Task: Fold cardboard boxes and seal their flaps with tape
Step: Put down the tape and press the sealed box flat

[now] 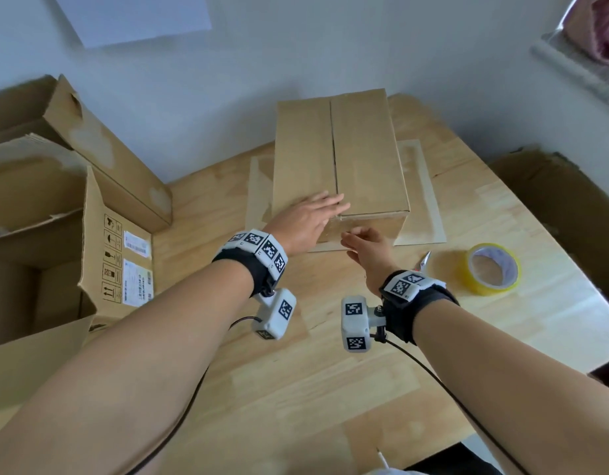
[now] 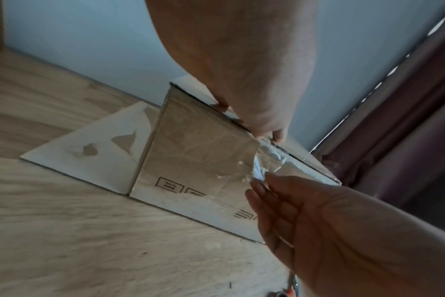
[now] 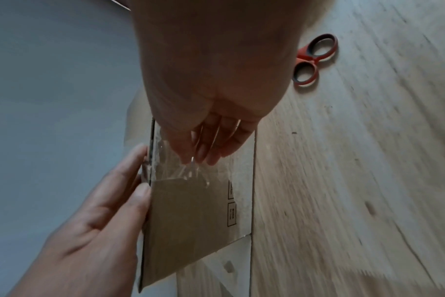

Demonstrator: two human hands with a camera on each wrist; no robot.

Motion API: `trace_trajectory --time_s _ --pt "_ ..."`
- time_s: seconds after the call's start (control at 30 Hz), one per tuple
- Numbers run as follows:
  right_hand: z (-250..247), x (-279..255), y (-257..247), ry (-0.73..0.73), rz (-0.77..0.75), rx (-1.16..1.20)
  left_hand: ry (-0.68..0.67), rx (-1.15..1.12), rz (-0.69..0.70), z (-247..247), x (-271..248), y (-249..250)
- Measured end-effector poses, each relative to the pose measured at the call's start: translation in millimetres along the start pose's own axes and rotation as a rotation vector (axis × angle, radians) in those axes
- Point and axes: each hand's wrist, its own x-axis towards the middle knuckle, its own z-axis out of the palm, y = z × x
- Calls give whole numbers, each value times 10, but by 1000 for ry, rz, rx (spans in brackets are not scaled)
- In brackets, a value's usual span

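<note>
A closed brown cardboard box (image 1: 340, 156) stands on a flat white card sheet (image 1: 423, 200) in the middle of the wooden table (image 1: 313, 389). My left hand (image 1: 316, 214) lies flat on the box top by the near edge, fingers straight across the centre seam. My right hand (image 1: 361, 240) is at the box's front face, its straight fingers (image 3: 208, 148) pressing a wrinkled strip of clear tape (image 2: 269, 162) that wraps over the top edge. In the right wrist view the left hand's fingertips (image 3: 140, 160) touch that edge beside the tape (image 3: 170, 168).
A yellow-tinted tape roll (image 1: 493, 269) lies to the right of the box, with orange-handled scissors (image 3: 310, 60) between it and my right hand. Large open cardboard boxes (image 1: 39, 217) crowd the left side. Another brown box (image 1: 553, 200) sits past the table's right edge.
</note>
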Motion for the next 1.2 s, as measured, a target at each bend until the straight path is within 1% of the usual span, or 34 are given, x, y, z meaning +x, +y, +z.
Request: trace_trajectory --time_s 0.13,0.2,0.33,0.43,0.5,0.67,0.83,0.93,1.07,1.2 --pt "15 -38 62 12 54 273 -14 -52 -19 24 -5 -16" --pt "33 -55 89 -10 80 355 -20 -80 -18 18 3 -28" --pt "57 -110 90 -33 95 363 -39 -123 -19 18 15 -55" --pt "73 -129 52 -50 79 355 -55 -131 -21 5 16 -58" --pt "76 -112 48 -53 52 323 -64 -135 -25 -13 18 -51" --pt "44 -96 77 -5 -10 237 -78 -156 -40 -28 28 -26" --pt "33 -113 80 17 -66 60 -76 -164 -45 -25 28 -29" --pt "7 -105 43 34 -126 -51 -72 -169 -44 -26 35 -43" --pt "-52 -125 -16 10 -195 -152 -71 -183 -44 1 46 -48" --pt "-54 -119 -67 -10 -220 -215 -75 -187 -49 -8 47 -53"
